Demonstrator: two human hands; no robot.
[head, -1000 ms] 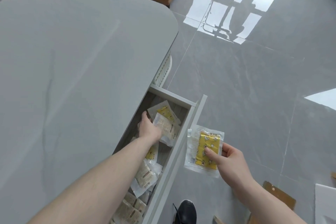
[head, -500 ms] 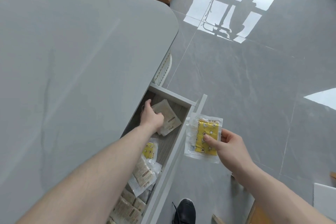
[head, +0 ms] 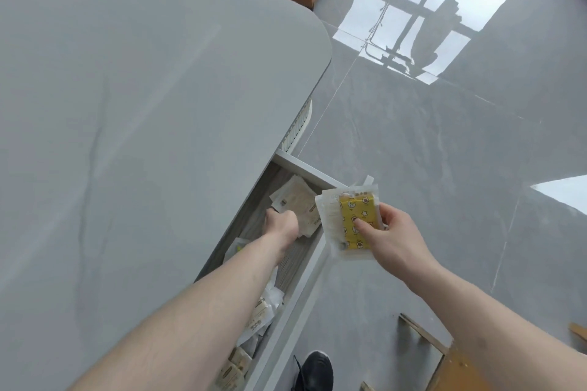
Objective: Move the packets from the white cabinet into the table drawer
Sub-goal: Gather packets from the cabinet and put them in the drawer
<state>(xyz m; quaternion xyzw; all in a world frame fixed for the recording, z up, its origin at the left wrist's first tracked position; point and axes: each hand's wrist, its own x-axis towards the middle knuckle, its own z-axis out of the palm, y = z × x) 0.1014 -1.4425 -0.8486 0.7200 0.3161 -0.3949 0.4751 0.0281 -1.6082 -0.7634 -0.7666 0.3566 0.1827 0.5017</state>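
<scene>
Packet [head: 352,220] in right hand [head: 392,235] above drawer [head: 305,282] front edge.

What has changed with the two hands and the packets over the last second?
The right hand carried the yellow packet leftward, from beside the drawer to over its front edge. The left hand pushed a pale packet toward the drawer's far end, covering a yellow one there. The right hand's grip stayed; the drawer stayed open.
</scene>
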